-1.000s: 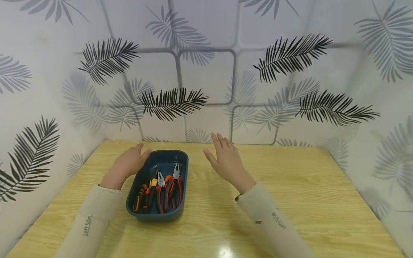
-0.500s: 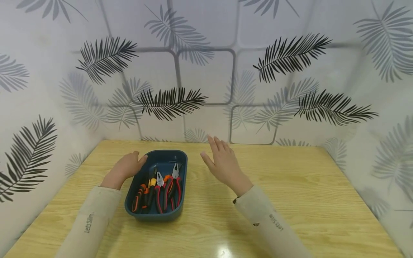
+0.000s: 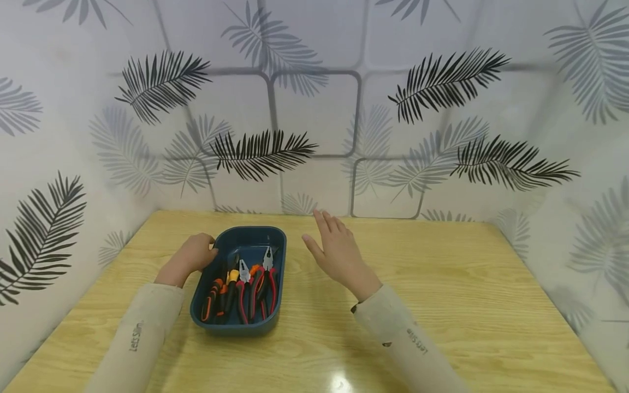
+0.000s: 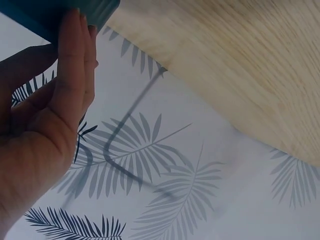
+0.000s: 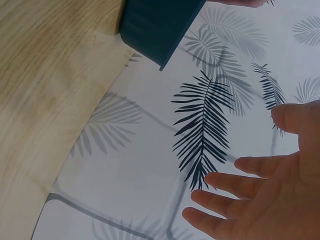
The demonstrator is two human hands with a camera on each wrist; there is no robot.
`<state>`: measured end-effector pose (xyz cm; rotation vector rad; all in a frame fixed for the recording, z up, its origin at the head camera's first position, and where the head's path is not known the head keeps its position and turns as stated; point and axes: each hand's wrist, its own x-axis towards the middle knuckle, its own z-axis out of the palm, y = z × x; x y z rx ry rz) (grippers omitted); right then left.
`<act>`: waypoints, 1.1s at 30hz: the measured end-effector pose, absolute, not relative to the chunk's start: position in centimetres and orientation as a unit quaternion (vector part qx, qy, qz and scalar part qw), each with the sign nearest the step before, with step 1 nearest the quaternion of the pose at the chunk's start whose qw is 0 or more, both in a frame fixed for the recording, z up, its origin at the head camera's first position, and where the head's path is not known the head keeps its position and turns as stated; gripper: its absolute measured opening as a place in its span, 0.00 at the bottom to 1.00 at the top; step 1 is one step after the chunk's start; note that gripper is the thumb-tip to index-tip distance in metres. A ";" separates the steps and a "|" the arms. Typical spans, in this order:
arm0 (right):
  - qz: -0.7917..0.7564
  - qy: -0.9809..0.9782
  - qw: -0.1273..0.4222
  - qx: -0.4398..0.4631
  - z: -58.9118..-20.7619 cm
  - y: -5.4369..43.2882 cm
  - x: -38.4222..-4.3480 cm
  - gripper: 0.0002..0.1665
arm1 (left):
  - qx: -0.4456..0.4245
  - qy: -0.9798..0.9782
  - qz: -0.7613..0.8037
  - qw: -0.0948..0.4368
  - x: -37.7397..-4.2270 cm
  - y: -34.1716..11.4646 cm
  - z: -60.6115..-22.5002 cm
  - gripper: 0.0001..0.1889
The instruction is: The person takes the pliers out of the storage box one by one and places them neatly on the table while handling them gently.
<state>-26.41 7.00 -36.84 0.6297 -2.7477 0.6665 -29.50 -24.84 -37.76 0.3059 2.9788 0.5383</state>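
Observation:
A dark blue plastic bin (image 3: 236,331) stands left of the middle of the table in the head view. My left hand (image 3: 189,257) holds its left rim, with the thumb at the edge and the fingers along the outer wall (image 4: 102,15). Inside lie two pliers with red-and-black handles, the left pliers (image 3: 243,289) and the right pliers (image 3: 268,267). Beside them are an orange-and-black handle (image 3: 210,303) and a yellow-and-black handle (image 3: 233,281); what those belong to is unclear. To the right of the bin, my right hand (image 3: 339,254) hovers with spread fingers, holding nothing.
The light wood table (image 3: 442,305) reaches back to a wall (image 3: 314,120) with printed leaves. Similar walls close in on the left and right sides. Light glares off the table near its front.
My left hand has come down onto the bin's left rim and taken hold of it. My right hand has drifted slightly left and down. The bin has hardly moved.

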 end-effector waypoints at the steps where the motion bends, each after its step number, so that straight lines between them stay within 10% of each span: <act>1: 0.230 -0.941 0.122 0.216 -36.9 7.0 -26.4 0.39 | 0.099 0.977 0.180 0.048 -29.5 -24.9 -37.8 0.20; 33: 0.321 -0.912 0.003 0.258 -38.7 3.0 -25.6 0.41 | 0.069 0.972 0.224 0.030 -29.4 -24.9 -38.4 0.23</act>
